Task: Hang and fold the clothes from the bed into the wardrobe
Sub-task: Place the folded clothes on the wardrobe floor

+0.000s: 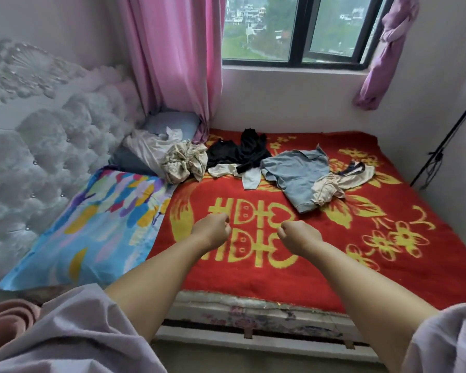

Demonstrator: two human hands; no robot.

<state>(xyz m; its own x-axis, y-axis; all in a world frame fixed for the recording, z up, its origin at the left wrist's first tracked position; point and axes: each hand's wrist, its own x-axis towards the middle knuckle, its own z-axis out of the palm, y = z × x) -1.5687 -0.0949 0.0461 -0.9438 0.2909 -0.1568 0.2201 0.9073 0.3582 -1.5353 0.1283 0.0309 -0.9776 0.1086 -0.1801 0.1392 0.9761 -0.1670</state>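
Several loose clothes lie across the far half of the bed: a crumpled cream floral piece (184,162), a black garment (237,152), a grey-blue shirt (296,173) and a beige piece with dark trim (342,180). The bed carries a red blanket (388,267) with yellow patterns. Both my arms reach out over its near half. My left hand (213,231) and my right hand (297,235) are curled into fists, side by side, holding nothing. They hover short of the clothes. No wardrobe is in view.
A colourful pillow (92,227) lies at the left by the tufted white headboard (38,152). More bedding (145,149) is bunched in the far left corner under a pink curtain (178,57). A window (296,28) sits behind the bed. A black stand (441,146) leans at right.
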